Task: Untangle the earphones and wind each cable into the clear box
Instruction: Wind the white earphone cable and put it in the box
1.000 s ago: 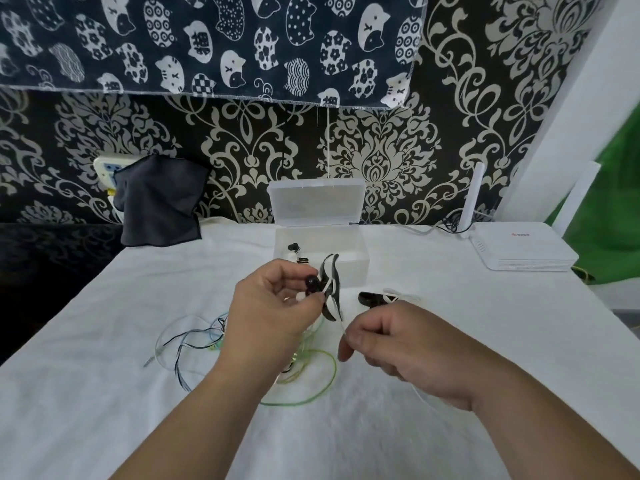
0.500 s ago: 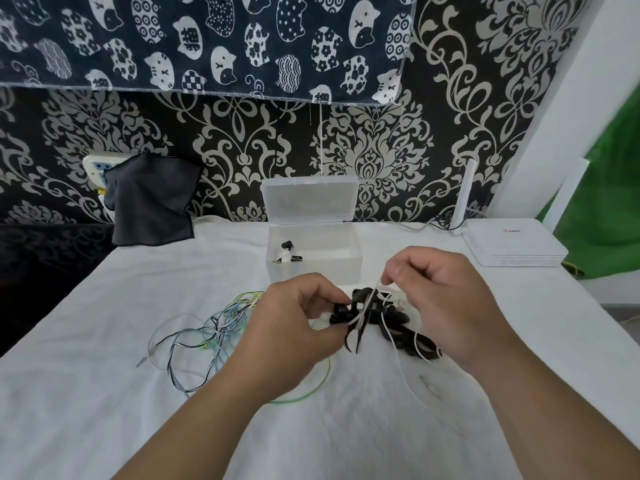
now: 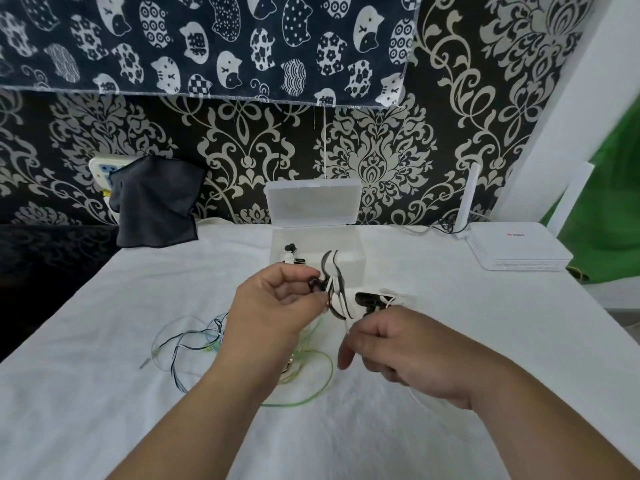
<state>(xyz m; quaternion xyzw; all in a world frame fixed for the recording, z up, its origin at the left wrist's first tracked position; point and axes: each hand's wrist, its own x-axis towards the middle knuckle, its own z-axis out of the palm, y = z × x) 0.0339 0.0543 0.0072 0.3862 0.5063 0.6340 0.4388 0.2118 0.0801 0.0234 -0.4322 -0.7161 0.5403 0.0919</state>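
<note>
White-clothed table (image 3: 104, 341): left hand (image 3: 273, 313) pinches black hooked earphone (image 3: 329, 284), hooks upright; right hand (image 3: 398, 348) pinches its white cable (image 3: 343, 311) just below; clear box (image 3: 351, 244) directly beyond, open, nearer left hand.

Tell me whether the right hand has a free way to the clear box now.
Probably yes: the box stands open just beyond the right hand, with only a black earpiece lying between. That hand pinches a white cable, though, so it is not free.
</note>
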